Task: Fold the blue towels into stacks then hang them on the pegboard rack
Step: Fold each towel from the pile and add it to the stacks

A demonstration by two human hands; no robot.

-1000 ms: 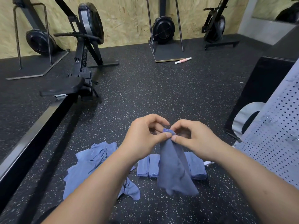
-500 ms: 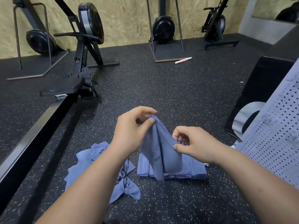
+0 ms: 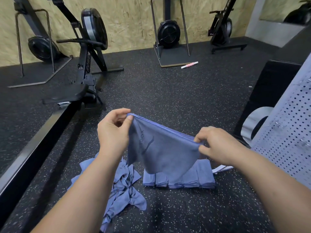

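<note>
Two pinch grips: left hand [image 3: 114, 132] and right hand [image 3: 217, 145] hold the blue towel [image 3: 161, 148] by its top corners; light, limp cloth, best held at corners.

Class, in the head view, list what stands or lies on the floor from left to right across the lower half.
Rower rail → loose towels → folded towels → pegboard

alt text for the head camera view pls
A person's left hand and right hand pinch the top corners of a blue cloth towel, held spread above folded blue towels and a crumpled blue towel pile on the black speckled floor.
</note>
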